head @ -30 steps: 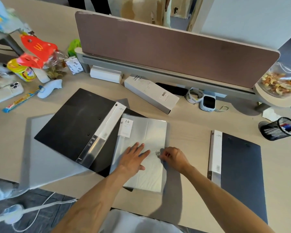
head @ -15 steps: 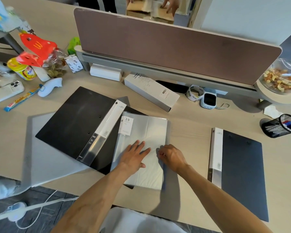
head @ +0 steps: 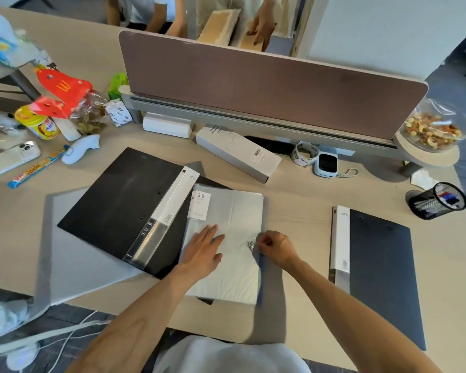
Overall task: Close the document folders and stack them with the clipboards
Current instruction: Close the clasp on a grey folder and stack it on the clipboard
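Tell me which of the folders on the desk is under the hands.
The translucent white folder with the "20" label, in the middle. The left hand lies flat on it; the right hand works its clasp. The two black folders lie untouched.

Both forearms are bare from elbow to wrist, with no sleeves, watch, bracelet or rings to be seen. The left hand [head: 203, 250] and right hand [head: 276, 247] wear no gloves. At the bottom edge, a pale, light-coloured garment [head: 226, 355] covers the person's lap or torso.
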A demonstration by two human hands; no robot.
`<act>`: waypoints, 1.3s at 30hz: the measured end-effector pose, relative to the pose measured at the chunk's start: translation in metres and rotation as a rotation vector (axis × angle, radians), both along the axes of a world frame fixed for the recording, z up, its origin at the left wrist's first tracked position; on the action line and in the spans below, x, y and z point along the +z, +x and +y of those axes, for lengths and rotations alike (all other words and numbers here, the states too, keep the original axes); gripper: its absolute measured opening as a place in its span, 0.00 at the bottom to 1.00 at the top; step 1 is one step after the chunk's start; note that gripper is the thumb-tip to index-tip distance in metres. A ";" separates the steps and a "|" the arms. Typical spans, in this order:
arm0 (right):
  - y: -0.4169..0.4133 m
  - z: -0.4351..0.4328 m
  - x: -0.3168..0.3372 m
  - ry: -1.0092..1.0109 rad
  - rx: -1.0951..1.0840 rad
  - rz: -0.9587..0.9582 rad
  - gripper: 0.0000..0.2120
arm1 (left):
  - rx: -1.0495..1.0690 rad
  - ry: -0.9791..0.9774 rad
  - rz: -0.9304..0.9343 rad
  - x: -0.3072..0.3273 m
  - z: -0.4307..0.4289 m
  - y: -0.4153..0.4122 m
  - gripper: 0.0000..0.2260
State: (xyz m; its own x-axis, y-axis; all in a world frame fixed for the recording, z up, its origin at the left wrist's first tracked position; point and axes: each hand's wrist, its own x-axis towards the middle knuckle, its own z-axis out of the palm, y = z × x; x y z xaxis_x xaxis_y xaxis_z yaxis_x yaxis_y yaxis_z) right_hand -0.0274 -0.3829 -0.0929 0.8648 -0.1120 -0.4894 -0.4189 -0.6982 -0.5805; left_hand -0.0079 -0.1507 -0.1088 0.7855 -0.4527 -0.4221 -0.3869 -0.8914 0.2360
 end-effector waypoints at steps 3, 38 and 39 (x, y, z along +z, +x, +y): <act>0.004 0.000 -0.006 0.017 -0.148 0.013 0.10 | 0.231 -0.017 -0.008 0.005 0.007 0.003 0.27; -0.153 -0.240 0.033 0.195 -1.012 -0.166 0.24 | 0.446 -0.573 0.661 0.037 -0.284 -0.041 0.23; -0.154 -0.249 0.033 0.197 -1.007 -0.170 0.24 | 0.449 -0.540 0.646 0.031 -0.292 -0.044 0.23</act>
